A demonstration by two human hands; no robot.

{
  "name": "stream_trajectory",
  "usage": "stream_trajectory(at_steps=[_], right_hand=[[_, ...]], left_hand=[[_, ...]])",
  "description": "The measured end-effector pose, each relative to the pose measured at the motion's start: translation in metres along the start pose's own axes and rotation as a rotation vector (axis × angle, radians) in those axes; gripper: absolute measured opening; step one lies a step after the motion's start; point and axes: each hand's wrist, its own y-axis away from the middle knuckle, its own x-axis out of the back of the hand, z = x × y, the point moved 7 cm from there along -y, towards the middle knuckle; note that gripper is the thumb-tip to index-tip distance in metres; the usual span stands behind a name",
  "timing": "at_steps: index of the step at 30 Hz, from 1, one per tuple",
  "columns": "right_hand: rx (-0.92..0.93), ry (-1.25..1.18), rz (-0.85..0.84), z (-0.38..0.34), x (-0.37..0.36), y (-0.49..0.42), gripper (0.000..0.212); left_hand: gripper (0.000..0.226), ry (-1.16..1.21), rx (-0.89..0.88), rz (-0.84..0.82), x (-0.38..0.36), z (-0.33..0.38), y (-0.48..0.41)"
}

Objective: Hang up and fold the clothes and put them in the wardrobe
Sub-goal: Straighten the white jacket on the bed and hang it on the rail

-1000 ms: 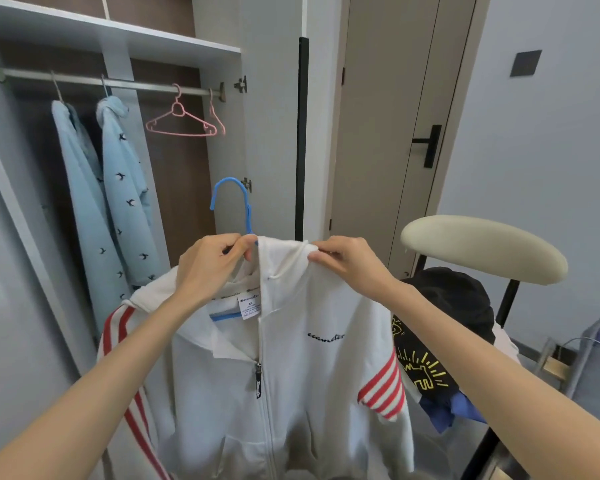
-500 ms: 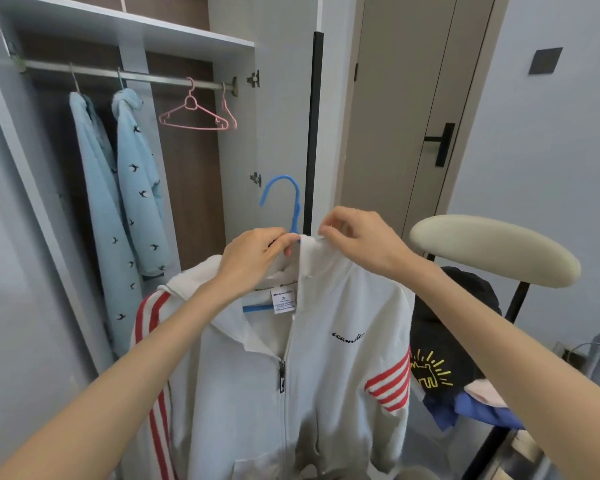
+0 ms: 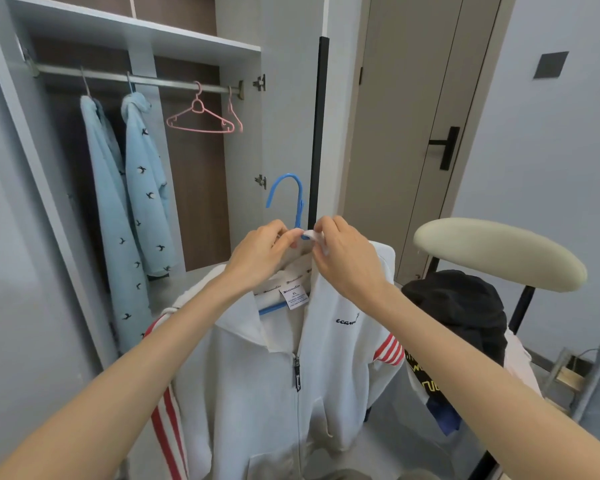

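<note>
Wardrobe rail (image 3: 168,82): two blue garments (image 3: 146,188), two pink hangers (image 3: 201,121); one jacket (image 3: 257,393) held.

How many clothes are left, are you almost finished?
Not yet. Two light blue tops already hang on the rail. The white jacket is on the blue hanger, with the left hand and right hand pinching its collar; it isn't on the rail yet. A pile with a black garment waits on the chair.
</note>
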Motion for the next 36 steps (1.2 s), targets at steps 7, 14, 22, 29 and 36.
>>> stream_trajectory(at_steps=[7,14,22,29,36], right_hand=[[-0.256,-0.363,-0.231,0.028,0.008,-0.026,0.019],[-0.824,-1.020,-0.492,0.054,-0.005,-0.028,0.012],[-1.033,-1.085,-0.561,0.075,-0.014,-0.014,0.018],[-0.987,-1.568,-0.399,0.072,-0.001,-0.037,0.018],[-0.453,-0.795,-0.432,0.083,-0.003,-0.025,0.022]], left_hand=[[0.032,0.027,0.001,-0.048,0.000,-0.001,-0.004],[0.026,-0.086,-0.075,-0.059,-0.005,-0.008,0.001],[0.029,-0.162,-0.056,-0.022,-0.017,-0.020,0.005],[0.037,-0.222,-0.017,-0.030,-0.023,-0.028,0.003],[0.036,-0.036,-0.063,0.092,-0.010,-0.018,0.002]])
